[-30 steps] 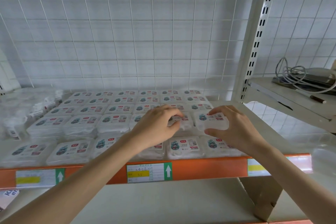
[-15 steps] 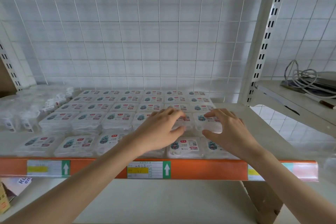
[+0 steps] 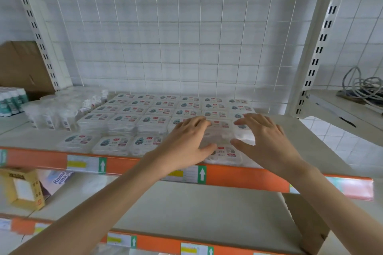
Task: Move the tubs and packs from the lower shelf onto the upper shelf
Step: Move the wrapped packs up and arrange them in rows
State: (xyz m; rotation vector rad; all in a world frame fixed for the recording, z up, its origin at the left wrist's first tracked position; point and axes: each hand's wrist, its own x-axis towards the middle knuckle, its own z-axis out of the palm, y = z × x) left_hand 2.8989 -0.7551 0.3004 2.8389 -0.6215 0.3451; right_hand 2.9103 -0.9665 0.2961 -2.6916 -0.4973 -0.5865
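Observation:
Rows of flat white packs [image 3: 153, 122] with green and red labels cover the upper shelf [image 3: 248, 178], behind its orange front strip. Clear tubs [image 3: 62, 109] stand in a cluster at the shelf's left. My left hand [image 3: 186, 141] lies over a stacked pack [image 3: 219, 130] near the front right, fingers straight and resting on it. My right hand [image 3: 267, 141] hovers over the neighbouring pack [image 3: 244, 134] with fingers spread; I cannot tell whether it touches. The lower shelf [image 3: 186, 209] shows a bare white board below my arms.
A yellow box [image 3: 22, 190] and a printed pack sit at the lower shelf's left. A cardboard piece [image 3: 306, 223] stands at its right. Bottles [image 3: 10, 101] and a cardboard box [image 3: 20, 64] are far left. A coiled cable [image 3: 362, 87] lies on the right-hand shelf beyond the upright post [image 3: 319, 47].
Both hands held packs over the front right rows; their fingers have since straightened and spread. The view has widened and swung left, showing more of the lower shelf.

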